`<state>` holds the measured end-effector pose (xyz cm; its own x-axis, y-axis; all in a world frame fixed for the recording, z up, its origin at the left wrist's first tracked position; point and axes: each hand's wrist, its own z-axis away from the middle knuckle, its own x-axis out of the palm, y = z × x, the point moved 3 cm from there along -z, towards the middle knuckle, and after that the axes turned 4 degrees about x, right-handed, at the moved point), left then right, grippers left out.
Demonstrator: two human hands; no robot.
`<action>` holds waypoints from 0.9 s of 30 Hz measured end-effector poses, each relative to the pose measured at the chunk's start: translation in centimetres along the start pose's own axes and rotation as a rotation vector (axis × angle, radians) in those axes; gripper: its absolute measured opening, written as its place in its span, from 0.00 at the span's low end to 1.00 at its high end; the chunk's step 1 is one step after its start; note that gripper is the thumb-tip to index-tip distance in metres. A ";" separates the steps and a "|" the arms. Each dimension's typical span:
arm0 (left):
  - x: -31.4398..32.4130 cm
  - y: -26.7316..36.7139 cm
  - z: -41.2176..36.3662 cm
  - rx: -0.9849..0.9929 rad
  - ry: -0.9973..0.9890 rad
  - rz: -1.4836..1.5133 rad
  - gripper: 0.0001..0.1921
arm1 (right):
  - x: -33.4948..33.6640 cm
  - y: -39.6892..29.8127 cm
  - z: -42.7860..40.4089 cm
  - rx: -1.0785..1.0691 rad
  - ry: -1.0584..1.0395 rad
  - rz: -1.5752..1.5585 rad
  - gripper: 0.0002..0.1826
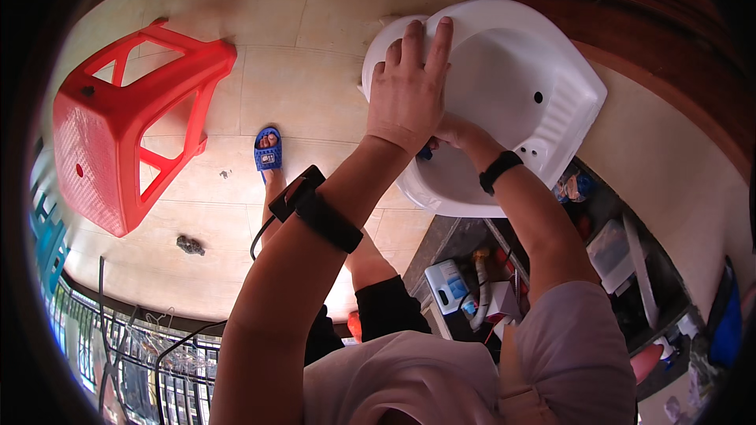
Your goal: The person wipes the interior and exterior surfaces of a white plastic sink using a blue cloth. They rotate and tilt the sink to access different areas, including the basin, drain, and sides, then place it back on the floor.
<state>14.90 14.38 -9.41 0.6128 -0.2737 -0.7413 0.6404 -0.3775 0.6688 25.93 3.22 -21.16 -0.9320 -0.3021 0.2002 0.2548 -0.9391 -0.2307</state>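
A white ceramic washbasin [490,71] with a ribbed soap ledge and several small holes lies before me at the upper right. My left hand [410,85] rests palm down across its left rim, fingers spread, with the thumb mostly hidden. Inside the bowl, my right hand [453,130] reaches close to the left wall and passes partly behind my left wrist. Its curled fingers hold a small dark blue object [424,153], most of which is covered. What exactly this object is cannot be told.
A red plastic stool [88,147] lies on its side on the tiled floor [283,82] at left. Below the basin, an open dark compartment [449,236] holds a white-and-blue jug [447,286] and a hose [481,289]. Metal railing [189,360] runs along the lower left.
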 end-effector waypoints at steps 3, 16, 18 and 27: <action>0.3 0.6 -0.3 0.057 0.035 -0.011 0.30 | 0.5 -0.4 6.5 0.030 -0.017 -0.106 0.13; 0.4 1.2 -0.2 0.048 0.042 0.063 0.28 | -4.1 6.7 -3.1 0.197 0.390 1.511 0.15; 0.4 1.6 -0.2 0.055 0.048 0.077 0.28 | -4.6 7.8 -5.1 0.109 0.447 1.476 0.15; 0.2 -0.1 0.0 -0.004 0.009 0.030 0.28 | 0.1 -0.3 9.3 0.316 0.014 1.599 0.14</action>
<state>14.98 14.37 -9.62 0.6359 -0.2771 -0.7203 0.6232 -0.3660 0.6911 28.12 1.90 -12.25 0.3177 -0.9471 -0.0464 0.9482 0.3175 0.0112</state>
